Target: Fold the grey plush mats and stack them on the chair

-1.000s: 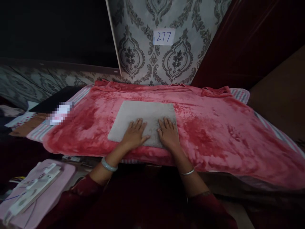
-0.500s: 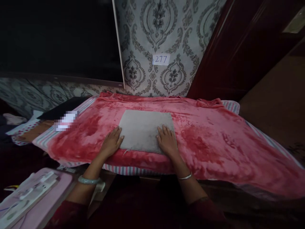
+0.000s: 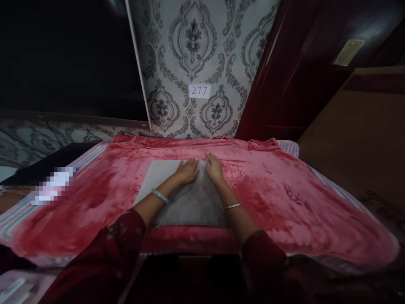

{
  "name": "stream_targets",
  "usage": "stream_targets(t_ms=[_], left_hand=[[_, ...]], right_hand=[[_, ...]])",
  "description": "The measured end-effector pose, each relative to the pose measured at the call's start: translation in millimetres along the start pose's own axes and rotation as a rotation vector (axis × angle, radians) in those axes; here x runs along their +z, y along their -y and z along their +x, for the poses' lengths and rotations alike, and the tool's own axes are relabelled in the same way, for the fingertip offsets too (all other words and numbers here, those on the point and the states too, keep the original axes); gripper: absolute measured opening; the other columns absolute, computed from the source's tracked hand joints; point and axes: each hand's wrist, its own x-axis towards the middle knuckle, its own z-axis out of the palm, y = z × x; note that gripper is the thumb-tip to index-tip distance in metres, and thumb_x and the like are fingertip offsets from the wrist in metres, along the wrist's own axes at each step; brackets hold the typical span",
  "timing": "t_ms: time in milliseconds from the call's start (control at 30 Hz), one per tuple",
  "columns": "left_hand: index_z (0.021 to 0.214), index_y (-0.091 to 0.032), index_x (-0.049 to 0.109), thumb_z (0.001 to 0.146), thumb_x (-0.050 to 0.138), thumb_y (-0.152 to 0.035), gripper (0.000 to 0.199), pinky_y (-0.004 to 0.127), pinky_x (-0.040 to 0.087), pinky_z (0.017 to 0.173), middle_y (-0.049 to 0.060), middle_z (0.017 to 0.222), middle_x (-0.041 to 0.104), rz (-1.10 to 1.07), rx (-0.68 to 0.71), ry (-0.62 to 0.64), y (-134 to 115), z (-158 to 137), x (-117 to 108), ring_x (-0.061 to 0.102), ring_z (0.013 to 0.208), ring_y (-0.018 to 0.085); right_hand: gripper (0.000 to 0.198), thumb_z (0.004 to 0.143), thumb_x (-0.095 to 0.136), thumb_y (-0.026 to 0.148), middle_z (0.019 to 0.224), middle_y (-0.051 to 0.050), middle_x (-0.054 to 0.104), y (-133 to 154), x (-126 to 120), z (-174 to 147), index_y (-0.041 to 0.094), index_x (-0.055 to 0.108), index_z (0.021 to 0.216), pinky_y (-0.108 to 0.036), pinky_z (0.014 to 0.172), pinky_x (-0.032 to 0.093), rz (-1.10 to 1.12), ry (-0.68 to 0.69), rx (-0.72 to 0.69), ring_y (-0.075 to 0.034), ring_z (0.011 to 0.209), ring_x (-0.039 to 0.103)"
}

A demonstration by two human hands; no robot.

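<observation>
A grey rectangular piece of cloth (image 3: 196,207) lies flat on the pink and red plush blanket (image 3: 104,202). My left hand (image 3: 187,171) rests palm down on the cloth near its far edge, fingers spread. Close by on the right, my right hand (image 3: 215,169) is tilted onto its side over the cloth's far right part, with its fingers stretched forward. That hand and forearm hide the cloth's right edge and far right corner. A pale bangle (image 3: 160,196) circles my left wrist, and a thin silver one (image 3: 233,206) my right.
Patterned wallpaper with a paper label "277" (image 3: 199,90) rises behind the blanket. A large dark screen (image 3: 69,63) stands at the back left. To the right are a dark red door (image 3: 300,84) and a cardboard box (image 3: 363,139). A pink surface (image 3: 25,283) shows at lower left.
Both hands have moved forward from the cloth's near sides to its far part, and closer together. My right hand has turned onto its side. The view has shifted.
</observation>
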Motion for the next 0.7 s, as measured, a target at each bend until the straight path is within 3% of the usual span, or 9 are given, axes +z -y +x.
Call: stream_targets(t_ms=[200, 333, 433, 567, 700], left_hand=[[0.156, -0.012, 0.039, 0.104, 0.029, -0.036, 0.058, 0.054, 0.019, 0.127, 0.016, 0.165, 0.036, 0.025, -0.007, -0.078, -0.6, 22.5, 37.5, 0.030, 0.155, 0.027], [0.158, -0.016, 0.039, 0.105, 0.030, -0.044, 0.061, 0.051, 0.021, 0.126, 0.014, 0.166, 0.034, 0.045, 0.017, -0.054, 13.1, 22.7, 39.6, 0.029, 0.155, 0.027], [0.159, -0.019, 0.038, 0.104, 0.030, -0.052, 0.064, 0.052, 0.020, 0.126, 0.013, 0.167, 0.032, 0.064, -0.029, -0.014, 46.9, 18.6, 29.9, 0.027, 0.156, 0.028], [0.160, -0.024, 0.037, 0.105, 0.024, -0.050, 0.062, 0.054, 0.023, 0.124, 0.008, 0.168, 0.031, 0.069, -0.168, -0.020, 109.4, 2.9, 22.2, 0.027, 0.156, 0.027], [0.159, -0.022, 0.038, 0.105, 0.022, -0.046, 0.061, 0.042, 0.026, 0.125, 0.007, 0.166, 0.037, 0.074, -0.202, -0.075, 146.3, -10.9, 24.2, 0.028, 0.155, 0.022]], right_hand=[[0.048, 0.102, 0.036, 0.028, 0.157, -0.010, 0.050, -10.5, 27.5, -5.6, 0.021, 0.058, 0.145, -0.055, 0.121, 0.027, -0.321, 0.123, -0.039, -0.032, 0.150, 0.033], [0.050, 0.104, 0.031, 0.030, 0.158, -0.007, 0.048, -18.1, 33.5, -7.9, 0.022, 0.055, 0.147, -0.053, 0.120, 0.027, -0.390, 0.152, -0.033, -0.031, 0.150, 0.032], [0.052, 0.104, 0.029, 0.031, 0.161, -0.005, 0.045, -18.8, 32.8, -3.9, 0.024, 0.052, 0.150, -0.052, 0.120, 0.026, -0.421, 0.175, -0.021, -0.030, 0.150, 0.031], [0.054, 0.104, 0.027, 0.031, 0.163, -0.006, 0.042, -19.1, 32.5, -2.6, 0.023, 0.050, 0.152, -0.051, 0.120, 0.026, -0.419, 0.199, -0.003, -0.029, 0.151, 0.029], [0.053, 0.104, 0.028, 0.030, 0.162, -0.006, 0.043, -18.7, 31.6, -5.9, 0.023, 0.050, 0.152, -0.051, 0.120, 0.025, -0.420, 0.189, -0.006, -0.029, 0.151, 0.030]])
